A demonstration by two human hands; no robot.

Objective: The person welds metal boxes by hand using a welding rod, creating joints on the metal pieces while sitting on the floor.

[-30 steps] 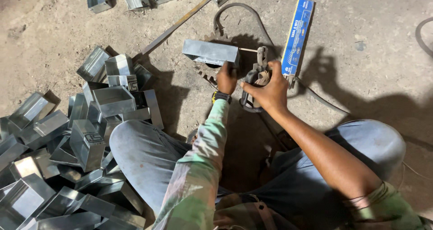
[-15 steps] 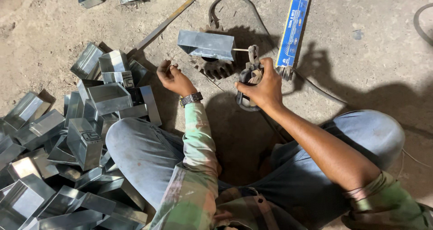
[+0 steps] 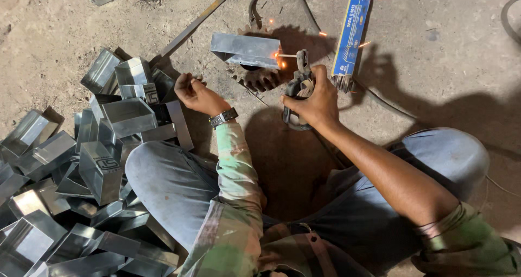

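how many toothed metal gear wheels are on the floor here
1: a dark toothed metal gear wheel lies on the floor under the folded sheet-metal box, ahead of the right hand. Others may be hidden.

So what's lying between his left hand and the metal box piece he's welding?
In the head view, only bare dirt floor separates the left hand from the metal box piece.

From my feed, the box section (image 3: 245, 50) just past my right grip (image 3: 312, 99) is bright sheet metal, smooth and shiny. The gear (image 3: 260, 79) under it looks dark, dull iron. The pile of boxes (image 3: 97, 163) beside my left grip (image 3: 195, 94) is glossy metal too. The floor (image 3: 54, 32) is rough, dusty concrete.
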